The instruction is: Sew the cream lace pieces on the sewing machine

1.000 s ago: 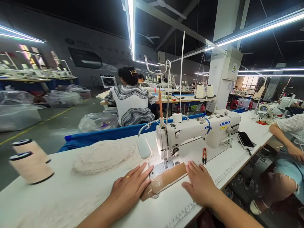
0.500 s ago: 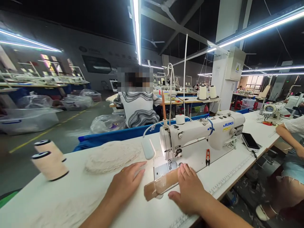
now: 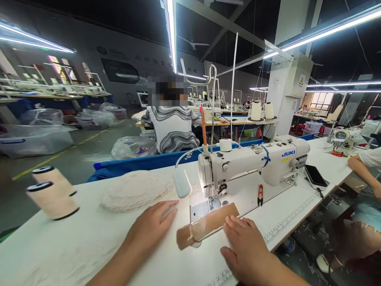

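Note:
A flat strip of brown cardboard (image 3: 212, 221) with clear tape over it lies at an angle on the bed of the white sewing machine (image 3: 235, 165), just in front of the needle area. My right hand (image 3: 245, 246) rests with fingers stretched out, the tips at the strip's right end and lower edge. To the left of the strip, my left hand (image 3: 153, 226) lies on the table with its fingers apart, holding nothing. Behind it sits a pile of white lacy fabric (image 3: 137, 190). The machine's lamp (image 3: 182, 183) glows beside the needle.
Two peach thread cones (image 3: 53, 200) stand at the table's left. Orange thread snips (image 3: 260, 195) and a phone (image 3: 315, 175) lie to the right. A ruler scale (image 3: 290, 220) runs along the front edge. One person (image 3: 174, 129) sits ahead; another person's arm (image 3: 364, 174) is at right.
My right hand has slid right and down, off most of the cardboard strip, uncovering its right end. My left hand stays almost in place. The view has shifted slightly.

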Available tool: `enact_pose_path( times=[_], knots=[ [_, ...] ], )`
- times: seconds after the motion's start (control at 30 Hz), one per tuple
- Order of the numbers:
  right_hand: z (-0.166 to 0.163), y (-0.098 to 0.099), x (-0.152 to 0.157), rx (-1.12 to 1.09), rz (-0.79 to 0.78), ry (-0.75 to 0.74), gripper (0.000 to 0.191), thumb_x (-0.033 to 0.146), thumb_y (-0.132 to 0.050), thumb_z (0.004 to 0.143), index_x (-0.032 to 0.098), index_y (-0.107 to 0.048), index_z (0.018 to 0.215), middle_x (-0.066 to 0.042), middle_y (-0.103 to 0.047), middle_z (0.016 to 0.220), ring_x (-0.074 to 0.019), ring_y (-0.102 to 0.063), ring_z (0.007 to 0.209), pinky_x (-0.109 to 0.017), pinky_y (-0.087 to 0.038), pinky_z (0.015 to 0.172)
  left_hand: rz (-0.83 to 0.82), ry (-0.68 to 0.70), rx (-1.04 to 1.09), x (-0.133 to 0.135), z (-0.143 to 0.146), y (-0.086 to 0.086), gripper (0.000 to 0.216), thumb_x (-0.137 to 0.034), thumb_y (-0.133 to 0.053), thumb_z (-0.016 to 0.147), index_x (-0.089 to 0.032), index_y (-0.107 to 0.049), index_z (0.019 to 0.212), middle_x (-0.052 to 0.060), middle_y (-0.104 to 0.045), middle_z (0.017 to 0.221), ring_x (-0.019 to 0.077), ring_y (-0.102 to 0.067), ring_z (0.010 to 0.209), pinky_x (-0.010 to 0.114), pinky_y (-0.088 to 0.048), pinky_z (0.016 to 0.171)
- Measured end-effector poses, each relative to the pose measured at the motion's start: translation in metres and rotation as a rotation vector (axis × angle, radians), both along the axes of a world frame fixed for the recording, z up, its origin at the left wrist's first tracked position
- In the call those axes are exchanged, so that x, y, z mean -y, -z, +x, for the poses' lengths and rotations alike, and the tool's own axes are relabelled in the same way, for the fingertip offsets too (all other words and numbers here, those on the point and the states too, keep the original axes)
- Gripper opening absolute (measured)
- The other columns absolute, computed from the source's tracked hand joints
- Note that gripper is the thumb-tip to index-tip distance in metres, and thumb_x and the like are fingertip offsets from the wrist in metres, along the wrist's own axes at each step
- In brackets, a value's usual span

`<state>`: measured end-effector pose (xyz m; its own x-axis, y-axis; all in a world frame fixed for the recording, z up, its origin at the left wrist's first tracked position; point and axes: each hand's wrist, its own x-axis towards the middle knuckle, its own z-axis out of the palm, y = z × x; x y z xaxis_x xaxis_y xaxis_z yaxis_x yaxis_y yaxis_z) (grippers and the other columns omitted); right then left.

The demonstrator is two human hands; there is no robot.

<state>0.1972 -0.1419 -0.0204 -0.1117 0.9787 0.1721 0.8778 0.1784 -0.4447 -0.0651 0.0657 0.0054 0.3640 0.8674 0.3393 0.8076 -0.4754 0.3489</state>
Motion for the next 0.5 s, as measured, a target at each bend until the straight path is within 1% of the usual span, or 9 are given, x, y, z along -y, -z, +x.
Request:
enact_pose_path(
  times=[0.17,0.27,0.4,0.5],
  knots=[
    [0.001,0.002,0.003,-0.046,0.008,-0.003,0.056,0.042,-0.049,0.112,0.017,-0.053,0.162,-0.008,-0.045,0.171,-0.0273,-0.037,0.162,-0.049,-0.026,0.137,-0.02,0.018,-0.011,0.006,0.003,0.002,0.064,-0.05,-0.038,0.094,-0.013,-0.08,0.124,0.013,-0.078,0.134,0.0361,-0.072,0.126,0.047,-0.06,0.11],
    [0.002,0.005,0.001,-0.043,0.007,0.013,0.059,0.044,-0.05,0.111,0.017,-0.05,0.164,-0.009,-0.042,0.173,-0.0291,-0.036,0.163,-0.052,-0.026,0.137,-0.015,0.022,-0.012,0.006,0.004,0.001,0.063,-0.051,-0.04,0.094,-0.014,-0.08,0.124,0.013,-0.078,0.134,0.0349,-0.073,0.126,0.044,-0.06,0.109],
    [0.005,0.0,-0.008,0.018,0.005,0.013,0.07,0.048,-0.053,0.11,0.011,-0.04,0.169,-0.014,-0.023,0.178,-0.0319,-0.023,0.167,-0.054,-0.029,0.135,-0.008,0.029,-0.012,0.006,0.004,0.0,0.061,-0.051,-0.04,0.093,-0.015,-0.081,0.12,0.013,-0.08,0.13,0.0353,-0.074,0.123,0.045,-0.061,0.108],
    [0.006,-0.009,-0.021,0.042,-0.01,0.02,0.073,0.049,-0.05,0.112,0.01,-0.033,0.171,-0.013,-0.014,0.18,-0.0317,-0.014,0.169,-0.057,-0.024,0.137,-0.011,0.038,-0.013,0.007,0.004,-0.001,0.061,-0.051,-0.04,0.093,-0.015,-0.081,0.119,0.013,-0.08,0.129,0.0356,-0.074,0.122,0.046,-0.06,0.108]
  ],
)
